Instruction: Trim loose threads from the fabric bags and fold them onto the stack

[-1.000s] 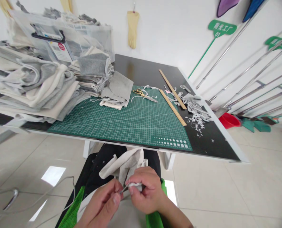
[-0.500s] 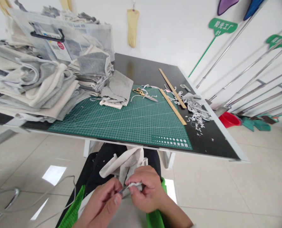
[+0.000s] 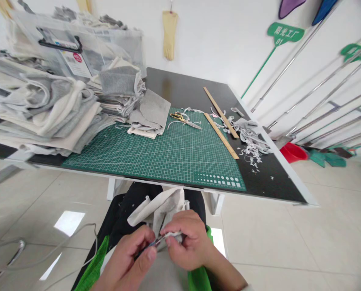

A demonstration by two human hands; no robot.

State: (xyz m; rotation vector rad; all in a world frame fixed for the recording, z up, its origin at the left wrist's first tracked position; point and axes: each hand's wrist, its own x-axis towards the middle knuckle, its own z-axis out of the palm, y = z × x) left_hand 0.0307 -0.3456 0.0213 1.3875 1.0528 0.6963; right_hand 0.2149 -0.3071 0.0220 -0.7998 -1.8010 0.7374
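Over my lap hangs a grey and cream cloth [image 3: 168,204]. My right hand [image 3: 189,238] pinches the cloth's edge between thumb and fingers. Just beside it, my left hand [image 3: 132,254] is closed round a small, dark, thin tool [image 3: 151,243] whose tip meets the cloth edge near my right fingertips. Most of the tool is hidden by my left fingers, so its kind cannot be made out. A loose thread shows at the pinched edge.
A green cutting mat [image 3: 156,157] lies on the black table, bearing gold-handled scissors [image 3: 185,120] and a wooden ruler [image 3: 221,135]. Stacked cloths [image 3: 47,113] and a clear bin [image 3: 107,42] stand left. Fabric scraps [image 3: 253,139] lie right.
My left hand has shifted slightly left and more of the dark tool shows between its fingers. My right hand keeps its pinch on the cloth, almost unmoved.
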